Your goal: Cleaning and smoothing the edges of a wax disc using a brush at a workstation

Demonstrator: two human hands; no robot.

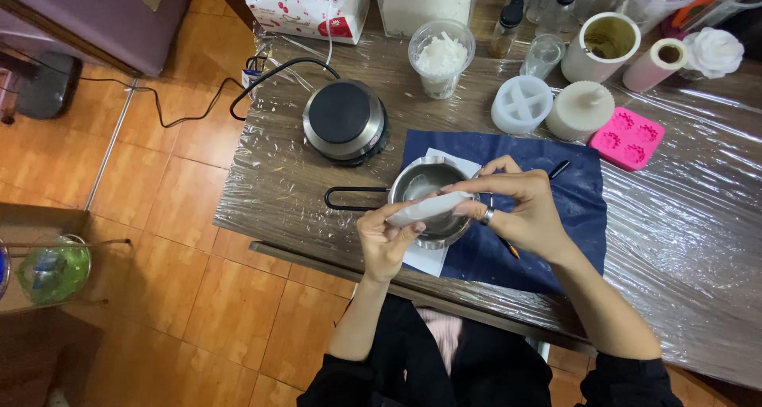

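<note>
1. White piece (432, 207): a pale, flattish, elongated item, held between both my hands directly over the metal pot (421, 186). I cannot tell whether it is a slab of wax, a folded paper or a small packet. I judge it light; it spans the gap between the two grips with no visible sag, so probably fairly stiff, perhaps brittle if waxy, and likely smooth enough to slip.

2. Left hand (385, 236): grip closed on the near left end of the white piece, thumb and fingers pinching from below and the side.

3. Right hand (520, 209): ring on one finger; fingers clamped along the top and far right end of the white piece. A thin dark stick (558, 169) pokes out beyond this grip; whether the hand holds it, I cannot tell.

4. Best hold, in my judgement: both ends, as now, pinching across the flat faces and not the thin edges, with light pressure.

5. Metal pot: small, shiny, with a black wire loop handle (353, 198) running out to the left of the left grip; it sits just under both grips, on a white sheet over a dark blue cloth (583, 209).

6. Table (698, 216): wrapped in clear film. Beyond the grips: a round hotplate (345, 121), a plastic cup of white flakes (441, 58), a white round mould (521, 104), a pink flower mould (627, 137).
</note>
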